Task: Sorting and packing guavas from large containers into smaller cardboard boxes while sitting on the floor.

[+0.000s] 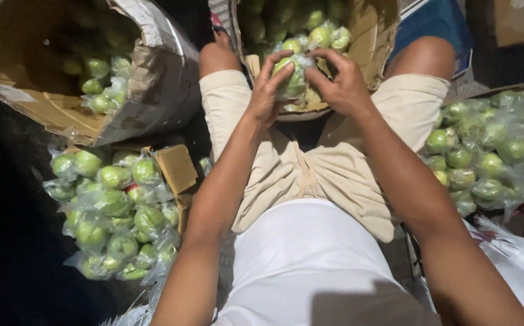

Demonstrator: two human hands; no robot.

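Observation:
Both my hands meet over one green fruit [291, 79] wrapped in thin clear plastic, held between my knees. My left hand [266, 90] grips its left side with the fingers curled over the top. My right hand [340, 81] holds the right side, its fingertips pinching the plastic at the top. Just behind the fruit stands an open cardboard box [375, 36] holding several more wrapped green fruits.
A second torn cardboard box [153, 84] with wrapped fruits lies at the upper left. Heaps of bagged green fruits lie on the floor at the left [114, 211] and at the right [485, 151]. White plastic sheet [521, 265] sits at the lower right.

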